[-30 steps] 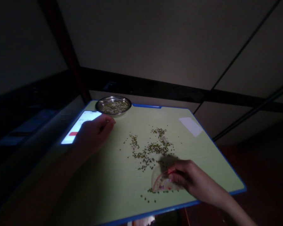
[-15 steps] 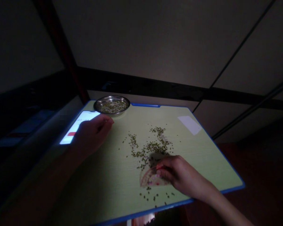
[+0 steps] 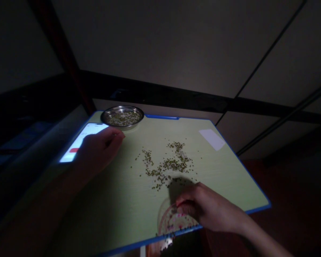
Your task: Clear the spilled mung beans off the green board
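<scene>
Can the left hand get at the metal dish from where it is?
Likely yes: the left hand is close in front of the metal dish, and nothing visible blocks the way, though its grip is curled and may need opening.

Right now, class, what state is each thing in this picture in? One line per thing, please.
Right hand: fingers closed on the clear protractor.
Clear protractor: gripped, straight side toward the near edge.
Loose mung beans: scattered, some by the protractor's straight side.
Steel dish: upright, holding beans.
Left hand: curled, partly hiding the phone.
Smartphone: screen lit.
White paper: flat.
Blue-edged table: partly shadowed.
</scene>
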Motion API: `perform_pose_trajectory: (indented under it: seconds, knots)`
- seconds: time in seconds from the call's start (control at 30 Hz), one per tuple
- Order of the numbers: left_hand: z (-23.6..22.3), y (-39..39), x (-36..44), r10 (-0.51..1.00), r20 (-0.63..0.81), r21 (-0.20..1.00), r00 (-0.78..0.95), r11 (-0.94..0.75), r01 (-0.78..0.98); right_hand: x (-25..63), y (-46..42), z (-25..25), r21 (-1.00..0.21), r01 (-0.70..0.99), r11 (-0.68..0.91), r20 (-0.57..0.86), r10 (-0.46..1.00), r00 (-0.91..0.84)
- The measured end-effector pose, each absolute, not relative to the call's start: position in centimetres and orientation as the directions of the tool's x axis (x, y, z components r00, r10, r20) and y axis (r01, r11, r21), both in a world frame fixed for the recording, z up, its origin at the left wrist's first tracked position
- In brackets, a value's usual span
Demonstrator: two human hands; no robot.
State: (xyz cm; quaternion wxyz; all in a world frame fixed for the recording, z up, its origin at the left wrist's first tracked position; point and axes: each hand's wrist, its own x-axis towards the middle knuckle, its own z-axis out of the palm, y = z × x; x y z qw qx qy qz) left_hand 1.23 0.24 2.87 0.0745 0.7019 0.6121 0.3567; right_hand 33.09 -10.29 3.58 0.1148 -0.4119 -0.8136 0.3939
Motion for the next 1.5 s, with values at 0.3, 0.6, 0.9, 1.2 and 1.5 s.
perform_pose_trajectory:
  seconds: [0.3,0.6,0.9,1.2,1.5]
  knots:
    - [3.1,0.1,1.1,0.914,0.406,0.537,-0.012,-0.228,0.812,35.3,-10.5,4.0,-0.719,0.634,0.285,-0.123,0.845,-0.52]
    - [2.8,0.3,1.2,0.911,0.413,0.537,0.003,-0.246,0.807,34.2,-11.6,3.9,-0.703,0.644,0.3,-0.133,0.835,-0.534]
    - [2.9,0.3,1.1,0.908,0.418,0.532,0.01,-0.254,0.808,33.0,-11.4,4.4,-0.716,0.611,0.336,-0.104,0.815,-0.57]
    - [3.0,0.2,1.2,0.914,0.404,0.532,0.01,-0.244,0.811,31.4,-12.7,4.6,-0.643,0.618,0.453,-0.048,0.781,-0.622]
    - [3.1,0.3,1.4,0.915,0.404,0.52,0.015,-0.242,0.819,34.1,-15.7,5.4,-0.594,0.682,0.427,-0.099,0.802,-0.588]
